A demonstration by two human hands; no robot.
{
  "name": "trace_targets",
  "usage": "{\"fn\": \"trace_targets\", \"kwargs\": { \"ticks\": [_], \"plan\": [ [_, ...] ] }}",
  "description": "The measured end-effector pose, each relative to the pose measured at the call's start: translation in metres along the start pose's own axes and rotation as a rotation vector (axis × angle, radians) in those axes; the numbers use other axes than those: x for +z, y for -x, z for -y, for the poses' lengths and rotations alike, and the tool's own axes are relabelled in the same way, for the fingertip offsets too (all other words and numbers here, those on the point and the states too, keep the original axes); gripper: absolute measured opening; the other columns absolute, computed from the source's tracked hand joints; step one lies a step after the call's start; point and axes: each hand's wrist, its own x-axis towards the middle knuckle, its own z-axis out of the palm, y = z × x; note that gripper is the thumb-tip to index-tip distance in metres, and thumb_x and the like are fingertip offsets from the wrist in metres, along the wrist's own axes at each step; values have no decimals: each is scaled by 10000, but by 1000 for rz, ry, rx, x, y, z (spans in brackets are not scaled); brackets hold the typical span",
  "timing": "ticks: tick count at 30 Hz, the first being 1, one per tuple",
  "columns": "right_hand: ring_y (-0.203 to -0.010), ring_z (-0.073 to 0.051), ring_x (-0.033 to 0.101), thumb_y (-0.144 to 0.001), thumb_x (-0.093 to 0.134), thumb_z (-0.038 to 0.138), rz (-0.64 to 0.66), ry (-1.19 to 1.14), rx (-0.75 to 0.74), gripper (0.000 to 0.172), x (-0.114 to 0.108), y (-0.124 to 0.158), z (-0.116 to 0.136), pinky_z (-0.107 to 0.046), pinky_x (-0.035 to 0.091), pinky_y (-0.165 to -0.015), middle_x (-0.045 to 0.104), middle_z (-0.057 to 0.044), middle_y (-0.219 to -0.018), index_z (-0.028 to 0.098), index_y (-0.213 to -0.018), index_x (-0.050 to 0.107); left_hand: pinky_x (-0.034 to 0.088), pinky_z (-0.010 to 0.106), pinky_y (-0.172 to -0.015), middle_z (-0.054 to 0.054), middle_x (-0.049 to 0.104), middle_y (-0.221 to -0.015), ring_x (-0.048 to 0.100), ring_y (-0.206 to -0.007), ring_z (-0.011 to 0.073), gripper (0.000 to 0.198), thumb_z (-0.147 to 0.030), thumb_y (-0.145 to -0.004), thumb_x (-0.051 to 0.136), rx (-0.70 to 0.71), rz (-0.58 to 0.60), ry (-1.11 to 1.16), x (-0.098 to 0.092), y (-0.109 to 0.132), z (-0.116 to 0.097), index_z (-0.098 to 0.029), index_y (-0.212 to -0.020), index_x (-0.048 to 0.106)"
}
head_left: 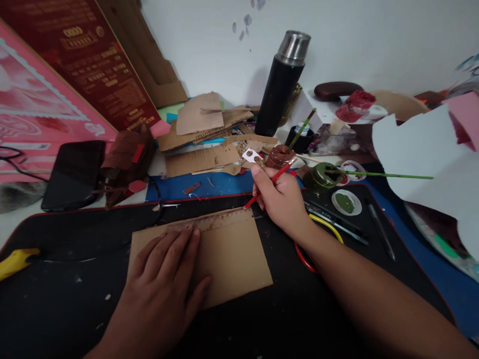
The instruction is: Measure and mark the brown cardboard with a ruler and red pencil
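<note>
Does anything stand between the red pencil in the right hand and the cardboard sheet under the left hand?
Nothing visible does: the red pencil in the right hand has its tip by the far right corner of the cardboard sheet. The left hand rests on the sheet's left part, clear of the tip.

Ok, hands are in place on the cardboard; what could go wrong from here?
The left hand lies on the cardboard; if its pressure eases, the sheet might slip under the red pencil.

The right hand is close to the open brown jar, so the fingers could bump it.

The green stick juts far out of the green jar; a sleeve or arm catching it might tip the jar.
</note>
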Motion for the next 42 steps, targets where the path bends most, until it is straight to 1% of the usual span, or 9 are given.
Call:
{"fn": "trace_targets", "kwargs": {
  "ticks": [5,9,12,14,19,21,31,37,42],
  "plan": [
    [-550,-156,547,-1116,541,481,-17,19,-55,530,-4,-1,4,-304,387,-565,529,32,-512,246,-643,578,378,556,-1127,266,628,-1434,564,-1300,430,707,-399,-1073,460,19,-1,-19,0,0,1,-3,-1648,349],
    [-570,-161,569,-1104,553,515,-31,37,-72,544,-5,-2,3,-292,393,-563,533,27,-507,240,-636,578,379,558,-1111,283,626,-1413,559,-1279,437,657,-409,-1081,435,34,-7,-36,0,-1,1,31,-1568,438],
    [-567,-158,568,-1102,551,521,-24,56,-90,548,-4,-2,1,-288,391,-560,533,26,-507,236,-635,573,378,557,-1111,288,623,-1408,558,-1276,438,637,-402,-1079,441,41,-11,-38,0,-2,1,40,-1538,468],
    [-559,-155,564,-1104,547,514,-18,70,-85,548,-3,-1,1,-287,387,-555,534,25,-507,237,-632,566,376,558,-1115,290,618,-1414,557,-1280,439,644,-403,-1078,447,43,-11,-36,0,-1,1,38,-1547,461],
    [-542,-150,550,-1104,548,514,-7,80,-80,542,-2,0,-1,-288,375,-542,533,27,-511,239,-638,564,383,548,-1124,265,619,-1433,565,-1293,424,710,-404,-1078,447,23,-13,-26,0,-1,1,-6,-1655,336],
    [-547,-149,550,-1104,548,512,-14,82,-84,541,-2,0,0,-288,375,-544,533,26,-515,237,-639,566,389,550,-1120,259,633,-1420,575,-1290,426,724,-415,-1081,438,19,-13,-27,1,-1,1,-10,-1670,317],
    [-556,-146,549,-1108,538,449,-52,120,-137,529,-5,1,7,-296,383,-564,526,29,-515,241,-621,535,389,569,-1114,281,633,-1425,578,-1288,447,679,-398,-1061,478,32,-13,-26,0,0,1,30,-1587,437],
    [-520,-138,528,-1103,551,429,-34,99,-115,518,-2,2,4,-297,384,-554,522,37,-497,241,-619,548,391,557,-1105,279,636,-1412,568,-1278,433,639,-380,-1061,471,33,-16,-47,0,-3,0,27,-1554,462],
    [-420,-124,486,-1074,598,554,1,-93,1,527,3,2,0,-280,354,-466,500,56,-448,237,-653,603,384,553,-1129,264,644,-1414,571,-1290,423,619,-382,-1060,479,22,-1,-54,-2,-2,-1,19,-1531,489]
  ]
}}
